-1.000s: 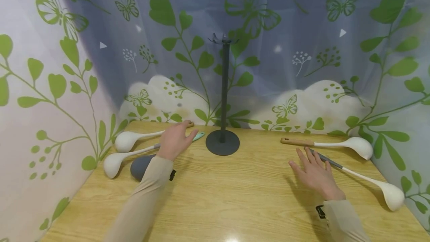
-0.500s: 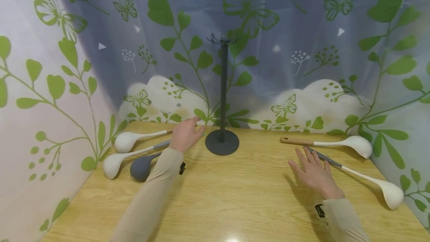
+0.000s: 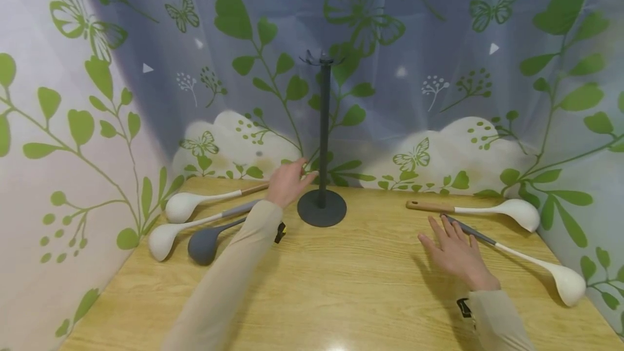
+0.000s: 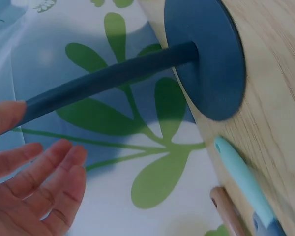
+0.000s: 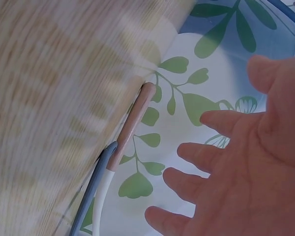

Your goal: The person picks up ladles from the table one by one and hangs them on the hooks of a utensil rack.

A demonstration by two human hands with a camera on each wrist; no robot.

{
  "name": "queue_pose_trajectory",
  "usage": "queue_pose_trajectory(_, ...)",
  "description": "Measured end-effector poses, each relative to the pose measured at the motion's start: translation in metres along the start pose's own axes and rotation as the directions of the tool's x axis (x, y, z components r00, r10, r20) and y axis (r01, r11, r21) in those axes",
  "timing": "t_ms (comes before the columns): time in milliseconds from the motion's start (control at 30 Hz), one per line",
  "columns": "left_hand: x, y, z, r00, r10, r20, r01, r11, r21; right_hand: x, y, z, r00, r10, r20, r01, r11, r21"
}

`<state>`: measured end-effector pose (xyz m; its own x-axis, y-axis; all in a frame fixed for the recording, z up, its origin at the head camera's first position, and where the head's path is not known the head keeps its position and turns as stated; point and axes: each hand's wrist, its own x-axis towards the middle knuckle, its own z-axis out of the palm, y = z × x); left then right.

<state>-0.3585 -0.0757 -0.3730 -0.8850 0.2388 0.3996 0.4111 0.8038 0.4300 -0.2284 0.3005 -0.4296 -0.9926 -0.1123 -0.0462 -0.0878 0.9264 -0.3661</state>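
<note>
My left hand (image 3: 287,183), fingers spread and slightly bent, is raised left of a dark stand's upright pole (image 3: 324,134). In the left wrist view its thumb overlaps the pole, and the palm holds nothing. Left of the stand lie a white ladle with a wooden handle (image 3: 181,207), a white ladle with a grey handle (image 3: 163,240) and a dark grey ladle (image 3: 203,245); the sleeve hides part of the last. My right hand (image 3: 455,256), fingers extended, hovers over the grey handle of another white ladle (image 3: 567,283). Behind it lies a wooden-handled white ladle (image 3: 520,213).
The stand's round base (image 3: 322,216) sits on the wooden table (image 3: 336,297) near its back edge, and small hooks (image 3: 322,59) ring its top. Patterned curtain (image 3: 390,96) encloses the back and sides. A mint-green handle end (image 4: 243,177) lies beside the base.
My left hand has moved right and away from the left ladles' handles to the stand's pole, uncovering the handles and the dark grey ladle's bowl. The right hand has stayed in place.
</note>
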Motion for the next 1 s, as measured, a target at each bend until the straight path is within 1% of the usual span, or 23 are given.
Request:
queue_pose_trajectory(67, 0.004, 0.001, 0.002, 1.000, -0.013, 0.002, 0.013, 0.999, -0.032, 0.000, -0.001, 0.000, 1.000, -0.004, 0.001, 0.004, 1.000, 0.004)
queue_pose_trajectory(167, 0.009, 0.004, 0.004, 0.999, -0.028, 0.034, 0.030, 0.997, -0.075, 0.000, -0.002, 0.000, 1.000, -0.005, 0.003, 0.005, 1.000, 0.007)
queue_pose_trajectory(300, 0.016, 0.009, 0.005, 0.997, -0.019, 0.081, 0.029, 0.991, -0.132, 0.001, -0.004, 0.001, 1.000, -0.020, -0.019, 0.019, 1.000, -0.005)
queue_pose_trajectory(367, 0.018, 0.011, 0.006, 0.996, -0.015, 0.090, 0.029, 0.988, -0.153, 0.003, -0.004, 0.001, 0.999, -0.027, -0.035, 0.026, 1.000, -0.010)
queue_pose_trajectory(500, 0.021, 0.016, 0.009, 0.996, -0.025, 0.088, 0.041, 0.980, -0.194, 0.006, -0.002, 0.001, 0.998, -0.030, -0.059, 0.029, 0.999, -0.022)
queue_pose_trajectory(600, 0.022, 0.020, 0.011, 0.996, -0.053, 0.079, 0.069, 0.973, -0.219, 0.008, 0.005, 0.002, 0.998, -0.025, -0.059, 0.024, 0.999, -0.024)
queue_pose_trajectory(800, 0.026, 0.027, 0.019, 0.996, -0.074, 0.052, 0.083, 0.975, -0.207, 0.009, 0.024, 0.003, 1.000, 0.002, -0.027, -0.003, 1.000, -0.007)
queue_pose_trajectory(900, 0.029, 0.030, 0.022, 0.997, -0.071, 0.044, 0.078, 0.977, -0.200, 0.008, 0.026, 0.002, 1.000, 0.012, -0.010, -0.012, 1.000, 0.000)
queue_pose_trajectory(1000, 0.030, 0.031, 0.024, 0.996, -0.074, 0.052, 0.083, 0.976, -0.201, 0.006, 0.025, 0.000, 1.000, 0.013, -0.005, -0.013, 1.000, 0.009)
